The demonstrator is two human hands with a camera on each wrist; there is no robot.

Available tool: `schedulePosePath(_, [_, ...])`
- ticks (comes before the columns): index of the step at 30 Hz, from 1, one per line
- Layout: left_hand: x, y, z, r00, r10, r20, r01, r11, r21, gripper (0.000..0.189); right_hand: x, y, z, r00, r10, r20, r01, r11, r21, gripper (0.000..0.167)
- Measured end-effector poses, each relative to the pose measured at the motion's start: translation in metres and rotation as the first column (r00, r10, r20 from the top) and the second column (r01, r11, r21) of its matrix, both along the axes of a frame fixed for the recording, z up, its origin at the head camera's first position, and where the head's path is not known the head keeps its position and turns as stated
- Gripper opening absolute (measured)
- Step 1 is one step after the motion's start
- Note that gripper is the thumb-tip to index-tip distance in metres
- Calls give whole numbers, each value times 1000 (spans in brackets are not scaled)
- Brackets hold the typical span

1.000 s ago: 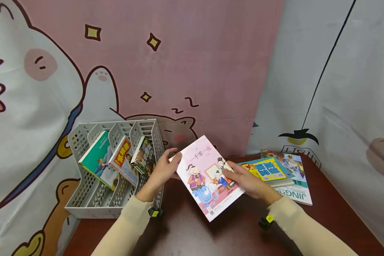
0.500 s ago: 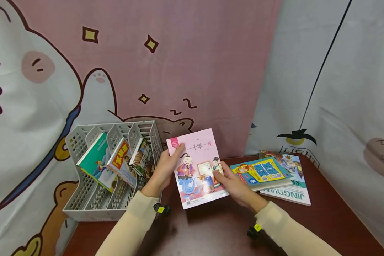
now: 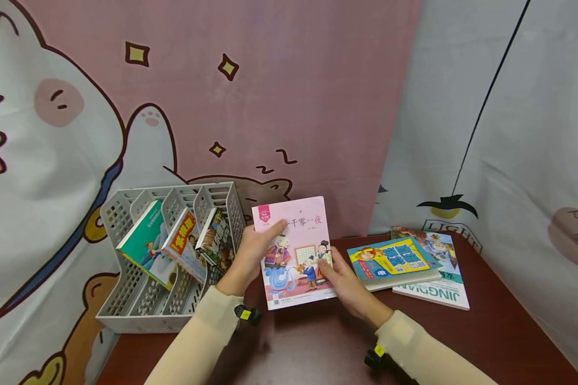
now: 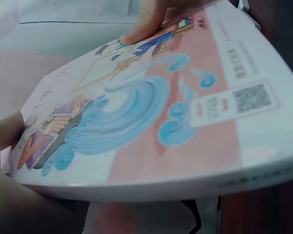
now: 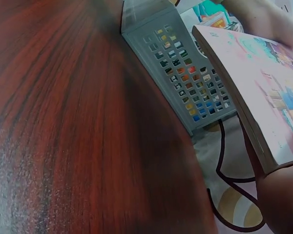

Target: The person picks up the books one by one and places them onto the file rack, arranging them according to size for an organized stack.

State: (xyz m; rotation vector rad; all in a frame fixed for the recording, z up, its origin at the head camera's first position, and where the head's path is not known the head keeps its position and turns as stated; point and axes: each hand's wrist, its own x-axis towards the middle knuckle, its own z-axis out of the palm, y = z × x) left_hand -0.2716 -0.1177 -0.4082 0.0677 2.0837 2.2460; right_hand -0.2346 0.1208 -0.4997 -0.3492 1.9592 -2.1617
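- Pink picture book (image 3: 296,286): held up off the worktop (image 3: 308,347), between a grey plastic file rack (image 3: 139,323) and a loose pile of books. Its front cover, printed with a Chinese title and cartoon figures, is turned toward the head camera.
- Left hand (image 3: 251,254): the book's left side is grasped. The thumb is laid across the cover, over the start of the title; the other fingers are mostly hidden by the book.
- Right hand (image 3: 348,284): the book's lower right side is grasped. The thumb is pressed on the cover near the printed figures; the remaining fingers are largely concealed.
- Cover detail: a QR code (image 4: 252,97) is seen in the left wrist view, near the bottom edge.
- File rack: set at the left of the worktop, with perforated walls and dividers. A green book (image 3: 144,243), a book with a red title panel (image 3: 185,240) and a dark illustrated book (image 3: 219,240) are held in it, all leaning.
- Right of the held book: a blue-and-yellow book (image 3: 395,262) is laid flat, partly overlapping a book lettered "JING" (image 3: 443,294).
- Background: a pink cartoon-printed backdrop (image 3: 308,96) is hung behind the worktop.
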Motion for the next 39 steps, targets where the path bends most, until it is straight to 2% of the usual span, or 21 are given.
schedulePosePath(4, [2, 0, 1, 1000, 0, -31, 0, 1000, -1, 50, -1, 1, -2, 999, 44, 27, -44, 999, 18, 56])
schedulePosePath(10, [8, -7, 6, 994, 38, -105, -42, 998, -41, 41, 2, -1, -6, 994, 102, 38, -106, 985, 137, 65])
schedulePosePath(14, [13, -19, 11, 986, 52, -158, -63, 996, -66, 40, 7, -4, -10, 973, 224, 57, -229, 966, 121, 61])
schedulePosePath(17, [17, -30, 19, 972, 77, -221, -99, 991, -89, 38, 11, -11, -12, 949, 303, 90, -311, 946, 90, 58])
schedulePosePath(19, [21, -37, 24, 962, 90, -257, -123, 985, -117, 37, 13, -17, -11, 945, 306, 118, -316, 945, 84, 57])
schedulePosePath(23, [26, -50, 33, 949, 97, -300, -155, 972, -176, 37, 16, -30, -8, 952, 259, 162, -275, 958, 83, 54])
schedulePosePath(27, [32, -64, 38, 944, 79, -321, -159, 960, -229, 39, 19, -45, -6, 953, 241, 186, -264, 958, 112, 49])
schedulePosePath(31, [39, -80, 42, 942, 80, -327, -175, 946, -271, 42, 27, -62, -5, 944, 267, 195, -298, 943, 150, 42])
schedulePosePath(35, [44, -92, 49, 934, 132, -333, -226, 939, -260, 43, 32, -80, -1, 939, 291, 185, -322, 933, 164, 36])
schedulePosePath(39, [49, -103, 54, 925, 198, -324, -286, 924, -253, 45, 33, -100, 0, 936, 299, 186, -326, 936, 135, 33])
